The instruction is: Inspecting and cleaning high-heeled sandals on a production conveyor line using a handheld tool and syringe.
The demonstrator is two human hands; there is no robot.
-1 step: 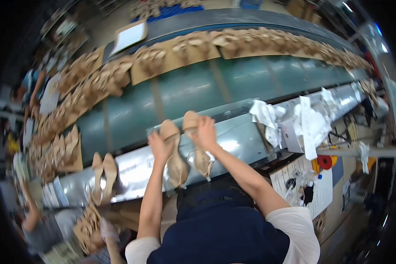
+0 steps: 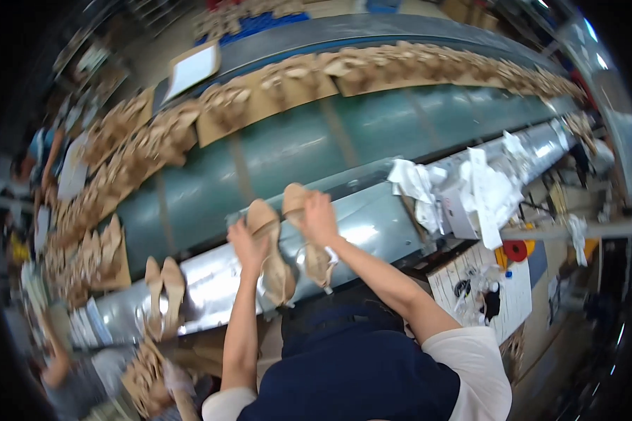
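Observation:
Two beige pointed-toe shoes with ankle straps lie side by side over the shiny metal ledge in front of me, toes pointing away. My left hand (image 2: 248,247) grips the left shoe (image 2: 278,272) at its outer side, just behind the toe. My right hand (image 2: 319,220) is closed over the front of the right shoe (image 2: 295,197), hiding part of its strap and side. Clear plastic or thread-like bits show near both heels. Left of my hands, another pair of beige shoes (image 2: 173,286) rests on the metal ledge (image 2: 214,284).
Beyond runs a green conveyor belt (image 2: 288,147), its far side lined with beige shoes on cardboard sheets (image 2: 214,130). To the right are crumpled white paper (image 2: 418,184), a box and a white slatted side table (image 2: 516,309). Co-workers sit at the left, one gloved hand (image 2: 179,379) near piled shoes.
The whole scene has shifted slightly left and down in view. Both hands stay on the same two shoes.

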